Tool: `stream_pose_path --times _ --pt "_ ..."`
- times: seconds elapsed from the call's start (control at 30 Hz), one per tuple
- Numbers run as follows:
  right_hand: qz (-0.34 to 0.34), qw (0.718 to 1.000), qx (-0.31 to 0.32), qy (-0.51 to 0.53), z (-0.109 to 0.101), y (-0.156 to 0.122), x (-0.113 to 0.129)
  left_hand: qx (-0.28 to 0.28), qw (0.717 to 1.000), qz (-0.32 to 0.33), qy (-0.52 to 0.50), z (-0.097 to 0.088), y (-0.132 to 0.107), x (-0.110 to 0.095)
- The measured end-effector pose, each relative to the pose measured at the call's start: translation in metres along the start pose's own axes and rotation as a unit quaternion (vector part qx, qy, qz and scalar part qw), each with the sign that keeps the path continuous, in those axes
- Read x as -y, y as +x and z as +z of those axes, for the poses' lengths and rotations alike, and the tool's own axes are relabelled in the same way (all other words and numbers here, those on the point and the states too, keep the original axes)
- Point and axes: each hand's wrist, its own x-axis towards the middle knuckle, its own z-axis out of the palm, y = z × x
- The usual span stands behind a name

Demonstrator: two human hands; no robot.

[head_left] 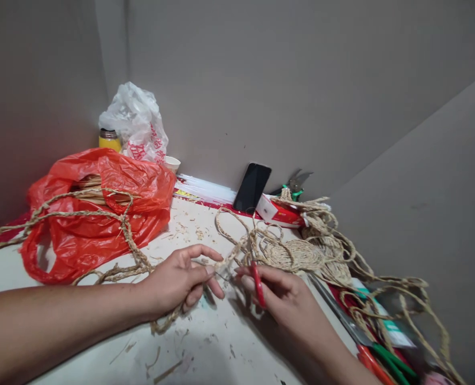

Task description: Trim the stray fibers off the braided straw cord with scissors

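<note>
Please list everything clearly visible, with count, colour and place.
Braided rope: several lengths, tan, both sides
Scissors: 1, red-handled, right hand
Large bag: 1, red, left
Crumpled bag: 1, white, back left
Bottle: 1, yellow, back left
Cup: 1, white, back left
Strips: uncountable, white, back
Phone: 1, black, back
Box: 1, red and white, beside phone
Cutters: 1, green-handled, behind box
Woven coils: several, tan, right
Tool handles: several, orange and green, lower right
Packet: 1, green and white, right
Table: 1, pale, below
Shavings: many, tan, on table
Walls: several, grey, behind
Left hand: 1, bare, holding rope
Right hand: 1, bare, holding scissors
</note>
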Motion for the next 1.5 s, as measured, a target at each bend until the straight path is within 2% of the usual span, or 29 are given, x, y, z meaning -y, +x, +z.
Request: stream_pose_path --times 0.1,0.17,0.23,0.3,0.37,0.5,0.6,0.7,0.77,0.9,0.97,1.03,1.13,1.23,1.33,1.5 --pt "0.07 0.98 -0.033 0.181 0.007 0.004 -0.007 0.057 0.996 -0.059 -0.044 0.001 -0.004 0.0" --pt "0.085 0.958 -0.042 0.272 0.01 0.005 -0.009 0.096 0.987 -0.11 -0.066 0.002 -0.005 -0.001" --pt "0.084 0.943 -0.04 0.318 0.013 0.002 -0.008 0.114 0.983 -0.13 -0.059 0.004 -0.006 -0.001" --pt "0.077 0.94 -0.04 0.33 0.015 -0.001 -0.006 0.095 0.99 -0.101 -0.014 0.006 -0.007 0.0" --pt "0.073 0.941 -0.052 0.326 0.018 -0.005 -0.004 0.06 0.996 -0.044 0.051 0.009 -0.008 0.002" --pt "0.074 0.945 -0.072 0.311 0.024 -0.011 -0.001 0.035 0.988 0.029 0.147 0.017 -0.014 0.004" --pt "0.067 0.949 -0.069 0.299 0.026 -0.013 0.0 0.03 0.985 0.031 0.17 0.023 -0.02 0.004" --pt "0.06 0.956 -0.102 0.27 0.027 -0.014 -0.001 0.063 0.992 -0.012 0.104 0.025 -0.022 0.004" --pt "0.064 0.96 -0.117 0.245 0.027 -0.012 -0.003 0.084 0.994 -0.039 0.057 0.024 -0.022 0.005" --pt "0.065 0.983 -0.067 0.161 0.019 -0.006 -0.003 0.069 0.995 -0.075 -0.006 0.021 -0.017 0.007" --pt "0.023 0.995 -0.061 0.08 0.011 -0.005 0.001 0.035 0.997 -0.069 -0.019 0.019 -0.013 0.006" --pt "-0.047 0.996 -0.064 -0.03 0.001 -0.005 0.006 -0.004 0.999 -0.046 -0.027 0.015 -0.009 0.004" --pt "-0.155 0.96 -0.053 -0.226 -0.011 -0.01 0.01 -0.042 0.998 -0.02 -0.045 0.009 -0.003 0.001" --pt "-0.196 0.9 -0.037 -0.387 -0.015 -0.014 0.011 -0.061 0.996 -0.01 -0.056 0.005 0.0 0.0" --pt "-0.203 0.857 -0.033 -0.472 -0.011 -0.016 0.01 -0.066 0.996 -0.006 -0.064 0.005 0.001 0.0" --pt "-0.209 0.809 -0.046 -0.548 -0.006 -0.016 0.008 -0.061 0.996 -0.005 -0.065 0.004 0.001 -0.001"
